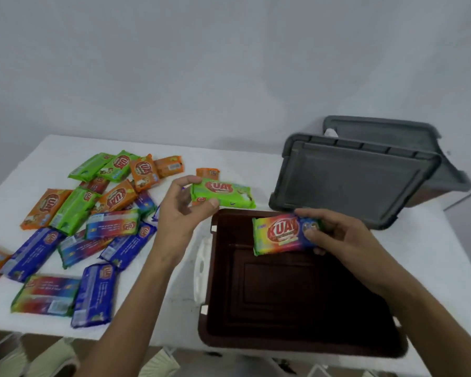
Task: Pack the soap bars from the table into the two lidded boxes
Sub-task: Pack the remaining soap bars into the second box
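An open brown box [297, 341] sits at the table's front right, with nothing inside. Over its far end my right hand [335, 235] holds a rainbow-wrapped soap bar [278, 235]. My left hand [182, 210] grips a green soap bar [226, 193] just left of and beyond the box's far-left corner. Several more wrapped soap bars in orange [45, 208], green [72, 210], blue [94, 295] and rainbow [45, 295] colours lie scattered across the left half of the white table [174, 308]. A grey lid [348, 180] leans behind the brown box.
Behind the leaning lid, a second box [441, 191] at the far right carries another grey lid [378, 131] propped up. White handle clips [201, 268] stick out on the brown box's left side. Chair backs [52, 360] show below the table's front edge.
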A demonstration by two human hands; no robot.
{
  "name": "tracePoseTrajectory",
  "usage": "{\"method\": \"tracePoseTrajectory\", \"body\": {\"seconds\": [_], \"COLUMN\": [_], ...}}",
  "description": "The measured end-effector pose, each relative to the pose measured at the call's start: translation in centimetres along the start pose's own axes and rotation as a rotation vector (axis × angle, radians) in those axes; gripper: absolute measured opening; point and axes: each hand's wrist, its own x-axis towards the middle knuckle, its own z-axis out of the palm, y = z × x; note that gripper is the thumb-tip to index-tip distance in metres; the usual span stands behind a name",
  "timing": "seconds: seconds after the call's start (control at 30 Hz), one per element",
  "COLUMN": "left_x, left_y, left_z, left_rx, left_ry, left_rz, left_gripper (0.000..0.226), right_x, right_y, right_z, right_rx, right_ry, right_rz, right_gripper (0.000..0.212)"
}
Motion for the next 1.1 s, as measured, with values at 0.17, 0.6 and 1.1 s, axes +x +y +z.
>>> {"method": "tracePoseTrajectory", "body": {"seconds": [0.17, 0.6, 1.1], "left_x": [-0.8, -0.7, -2.5], "left_y": [-1.0, -1.1, 0.3], "left_z": [0.7, 0.7, 2.5], "left_rx": [0.048, 0.193, 0.207], "left_ry": [-0.048, -0.129, -0.445], "left_rz": [-0.023, 0.022, -0.002], "left_gripper": [0.040, 0.040, 0.046], "right_x": [1.2, 4.4, 0.8], "right_y": [4.1, 8.4, 0.4], "right_z": [3.9, 8.0, 4.0], "right_rx": [-0.049, -0.662, 0.581], "right_ry": [-0.100, -0.094, -0.010], "right_rz": [0.113, 0.009, 0.013], "right_gripper": [0.035, 0.024, 0.032]}}
